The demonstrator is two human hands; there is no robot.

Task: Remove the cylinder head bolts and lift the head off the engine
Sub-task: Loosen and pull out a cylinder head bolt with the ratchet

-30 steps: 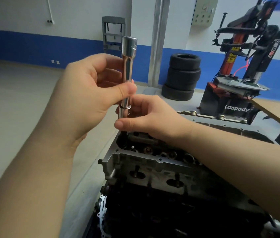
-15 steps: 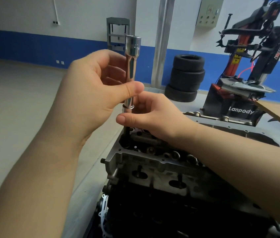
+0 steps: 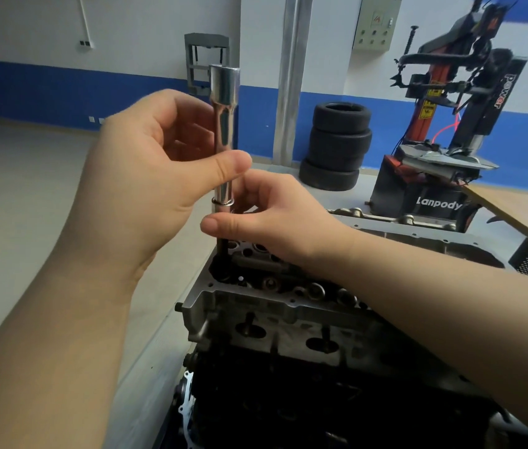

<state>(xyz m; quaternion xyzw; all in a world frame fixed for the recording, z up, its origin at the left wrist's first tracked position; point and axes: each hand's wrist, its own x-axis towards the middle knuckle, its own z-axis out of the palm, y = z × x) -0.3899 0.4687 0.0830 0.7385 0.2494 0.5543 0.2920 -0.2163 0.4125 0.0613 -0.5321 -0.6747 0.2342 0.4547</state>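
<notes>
A long chrome socket (image 3: 224, 124) stands upright above the far left corner of the grey cylinder head (image 3: 275, 315). My left hand (image 3: 156, 186) pinches the socket's shaft between thumb and fingers. Just below the socket's lower end, my right hand (image 3: 272, 215) pinches a dark bolt (image 3: 224, 251) whose shank runs down into a hole in the head. A washer ring sits at the socket's lower end. The bolt's head is hidden by my fingers. The head sits on the dark engine block (image 3: 321, 400).
A stack of three tyres (image 3: 337, 147) stands by the blue-striped wall. A tyre-changing machine (image 3: 444, 131) is at the right, with a wooden tabletop edge (image 3: 521, 215) beside it. A grey metal engine part (image 3: 418, 234) lies behind the head. Bare floor spreads to the left.
The socket and the bolt under it have risen a little out of the head, with both hands still holding them. The camera has shifted slightly.
</notes>
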